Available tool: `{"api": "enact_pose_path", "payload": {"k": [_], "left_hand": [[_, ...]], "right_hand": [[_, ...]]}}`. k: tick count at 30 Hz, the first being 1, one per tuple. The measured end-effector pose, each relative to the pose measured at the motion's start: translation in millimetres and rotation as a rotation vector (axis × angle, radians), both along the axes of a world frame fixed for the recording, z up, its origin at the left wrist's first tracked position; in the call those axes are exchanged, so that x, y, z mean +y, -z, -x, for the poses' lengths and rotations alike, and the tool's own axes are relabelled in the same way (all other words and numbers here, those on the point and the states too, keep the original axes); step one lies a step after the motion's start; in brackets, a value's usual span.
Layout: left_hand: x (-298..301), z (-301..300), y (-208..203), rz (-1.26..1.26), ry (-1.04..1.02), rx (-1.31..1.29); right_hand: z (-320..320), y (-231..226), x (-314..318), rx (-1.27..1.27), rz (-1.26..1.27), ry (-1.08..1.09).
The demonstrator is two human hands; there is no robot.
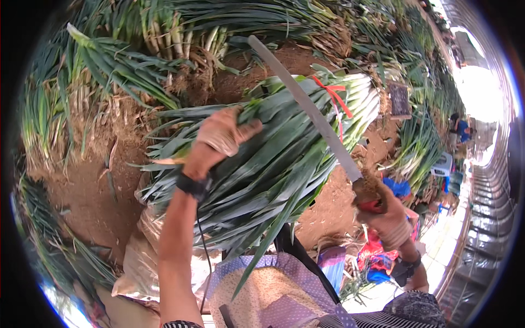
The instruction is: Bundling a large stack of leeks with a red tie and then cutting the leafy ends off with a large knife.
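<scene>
A large bundle of green onions (268,147) lies in front of me, white stalks at the upper right and long green leaves fanning toward my lap. Red tape (333,94) ties it near the stalks. My left hand (223,132), in a tan work glove, grips some leaves on the bundle's left side, thumb pointing right; its fingertips are partly hidden. In my gloved right hand (385,216), right of the bundle, is the handle of a long straight knife (309,106). Its blade slants to the upper left, over the bundle, and whether it touches the leaves I cannot tell.
Loose green onions with soil on their roots (202,65) pile up on the bare earth at the back and left. A dark crate (400,101) stands beyond the stalks. A pale sack (143,257) lies left of my lap. Farther right are a white stool (442,164) and another person (464,131).
</scene>
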State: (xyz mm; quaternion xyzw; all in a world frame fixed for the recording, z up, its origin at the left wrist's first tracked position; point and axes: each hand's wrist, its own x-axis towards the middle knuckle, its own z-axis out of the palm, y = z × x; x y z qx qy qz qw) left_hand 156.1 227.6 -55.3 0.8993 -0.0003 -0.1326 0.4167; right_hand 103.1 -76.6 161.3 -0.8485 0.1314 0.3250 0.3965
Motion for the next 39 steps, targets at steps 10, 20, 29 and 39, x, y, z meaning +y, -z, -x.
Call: {"api": "enact_pose_path", "payload": {"k": [10, 20, 29, 39], "left_hand": [[-31, 30, 11, -0.382, -0.112, -0.026], [-40, 40, 16, -0.354, -0.180, 0.016], [-35, 43, 16, -0.320, -0.182, 0.056], [-47, 56, 39, -0.295, -0.229, 0.036]], "right_hand": [[-69, -56, 64, -0.396, 0.500, -0.899], [-117, -63, 133, -0.053, 0.671, -0.873], [-155, -3, 165, 0.099, 0.738, -1.138], [-170, 184, 119, 0.030, 0.212, -1.183]]}}
